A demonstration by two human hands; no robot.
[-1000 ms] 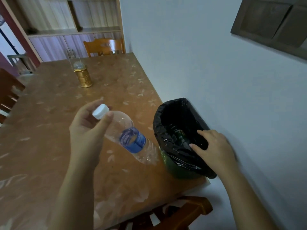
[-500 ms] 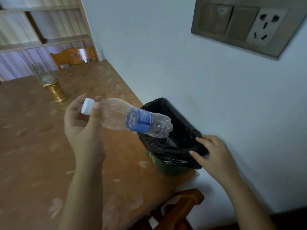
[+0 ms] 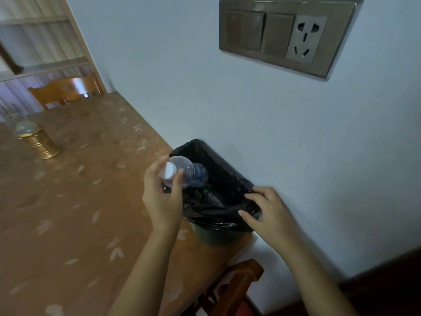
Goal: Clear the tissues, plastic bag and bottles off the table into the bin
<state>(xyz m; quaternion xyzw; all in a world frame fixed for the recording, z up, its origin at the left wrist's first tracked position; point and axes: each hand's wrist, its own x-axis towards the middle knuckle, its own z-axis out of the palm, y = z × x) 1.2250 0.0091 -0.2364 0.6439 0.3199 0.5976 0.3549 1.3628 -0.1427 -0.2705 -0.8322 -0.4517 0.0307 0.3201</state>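
A clear plastic bottle (image 3: 189,172) with a white cap and a blue label points bottom-first into the mouth of the bin (image 3: 218,236). My left hand (image 3: 161,197) grips the bottle at its cap end, fingers and thumb round the neck. The bin is green, lined with a black bag (image 3: 227,179), and stands at the table's right corner against the wall. My right hand (image 3: 268,213) rests on the bag's near right rim, fingers spread over the plastic. Something dark lies inside the bin; I cannot make it out.
The brown patterned table (image 3: 68,213) carries a small gold lantern (image 3: 36,142) at the far left. Wooden chairs stand at the far end (image 3: 66,90) and just below the bin (image 3: 237,286). A switch and socket plate (image 3: 287,35) is on the white wall.
My left hand has swung the bottle to the right and tipped it down, from above the table to inside the bin's mouth. My right hand stays on the bag's rim.
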